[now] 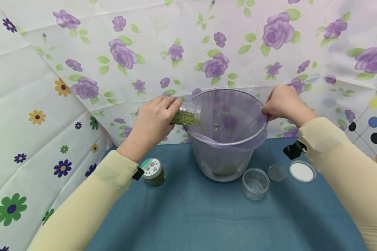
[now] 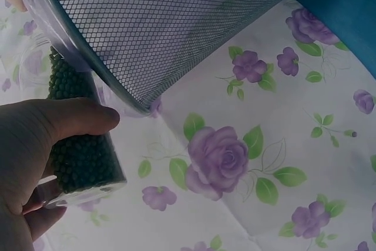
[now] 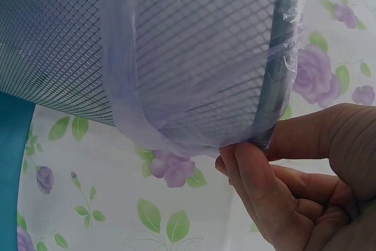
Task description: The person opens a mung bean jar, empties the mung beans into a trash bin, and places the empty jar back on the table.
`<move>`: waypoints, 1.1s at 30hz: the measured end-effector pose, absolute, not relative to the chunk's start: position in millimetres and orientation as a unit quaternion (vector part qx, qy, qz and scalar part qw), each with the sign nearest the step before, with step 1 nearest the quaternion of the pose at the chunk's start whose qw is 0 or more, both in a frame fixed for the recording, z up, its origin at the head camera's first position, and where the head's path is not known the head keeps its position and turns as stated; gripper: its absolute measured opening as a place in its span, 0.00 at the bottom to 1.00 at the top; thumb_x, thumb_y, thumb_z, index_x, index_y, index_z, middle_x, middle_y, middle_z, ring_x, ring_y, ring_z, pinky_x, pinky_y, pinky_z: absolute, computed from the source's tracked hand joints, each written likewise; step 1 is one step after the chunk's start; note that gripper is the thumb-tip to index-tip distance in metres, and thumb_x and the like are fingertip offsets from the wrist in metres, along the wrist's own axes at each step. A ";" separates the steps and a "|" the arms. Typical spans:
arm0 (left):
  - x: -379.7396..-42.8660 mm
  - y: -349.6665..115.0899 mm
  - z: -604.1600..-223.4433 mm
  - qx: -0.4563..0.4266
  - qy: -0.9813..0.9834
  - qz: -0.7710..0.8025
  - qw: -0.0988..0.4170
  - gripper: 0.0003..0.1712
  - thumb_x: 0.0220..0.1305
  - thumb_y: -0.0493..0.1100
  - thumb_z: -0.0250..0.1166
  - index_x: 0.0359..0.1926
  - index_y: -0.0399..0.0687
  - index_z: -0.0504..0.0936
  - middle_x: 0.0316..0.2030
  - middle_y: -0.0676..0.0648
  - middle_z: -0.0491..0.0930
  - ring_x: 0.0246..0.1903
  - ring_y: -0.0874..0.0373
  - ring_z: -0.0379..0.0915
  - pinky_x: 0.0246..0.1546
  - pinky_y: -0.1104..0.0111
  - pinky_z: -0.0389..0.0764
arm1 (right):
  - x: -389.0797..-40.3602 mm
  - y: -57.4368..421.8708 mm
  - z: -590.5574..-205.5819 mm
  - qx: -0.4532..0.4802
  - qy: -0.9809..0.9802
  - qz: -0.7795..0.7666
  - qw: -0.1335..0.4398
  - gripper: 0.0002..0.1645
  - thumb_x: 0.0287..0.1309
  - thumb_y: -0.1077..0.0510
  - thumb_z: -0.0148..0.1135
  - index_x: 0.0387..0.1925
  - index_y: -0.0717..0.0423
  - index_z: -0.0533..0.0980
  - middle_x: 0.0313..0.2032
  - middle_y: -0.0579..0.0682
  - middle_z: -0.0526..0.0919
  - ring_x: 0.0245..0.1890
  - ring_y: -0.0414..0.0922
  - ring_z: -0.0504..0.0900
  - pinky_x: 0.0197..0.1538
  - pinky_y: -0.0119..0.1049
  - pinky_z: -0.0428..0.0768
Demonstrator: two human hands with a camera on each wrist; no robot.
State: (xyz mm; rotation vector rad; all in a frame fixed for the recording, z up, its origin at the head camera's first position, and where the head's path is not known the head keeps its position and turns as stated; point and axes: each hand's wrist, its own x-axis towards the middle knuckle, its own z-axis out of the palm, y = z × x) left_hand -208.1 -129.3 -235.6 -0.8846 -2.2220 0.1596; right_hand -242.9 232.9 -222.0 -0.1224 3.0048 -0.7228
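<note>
My left hand [image 1: 157,116] grips a clear plastic jar of green beans [image 1: 185,118], tipped sideways with its mouth at the left rim of a mesh wastebasket [image 1: 220,164]. In the left wrist view, the thumb lies across the jar and the beans [image 2: 85,163] fill its lower side. A thin purple bag [image 1: 229,115] lines the basket, folded over its rim. My right hand [image 1: 284,103] pinches the rim and bag edge at the basket's right side; the right wrist view shows thumb and fingers on the bag-covered rim [image 3: 279,69]. Some beans seem to be at the basket's bottom, seen faintly.
A lidded jar of beans [image 1: 154,172] stands left of the basket. To the right are an open clear jar [image 1: 255,183], a clear lid [image 1: 276,173] and a white-centred lid [image 1: 302,171]. A flowered sheet [image 1: 163,45] hangs behind the blue tablecloth [image 1: 188,219].
</note>
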 end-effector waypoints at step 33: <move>-207.1 -123.1 -226.9 -0.344 -0.857 0.079 0.376 0.33 0.44 0.38 0.72 0.55 0.44 0.75 0.49 0.42 0.79 0.51 0.47 0.75 0.56 0.58 0.76 | -241.7 232.1 -221.6 -0.038 0.973 -0.227 0.020 0.11 0.43 0.60 0.59 0.21 0.63 0.84 0.12 0.49 0.82 0.15 0.43 0.81 0.17 0.37 0.73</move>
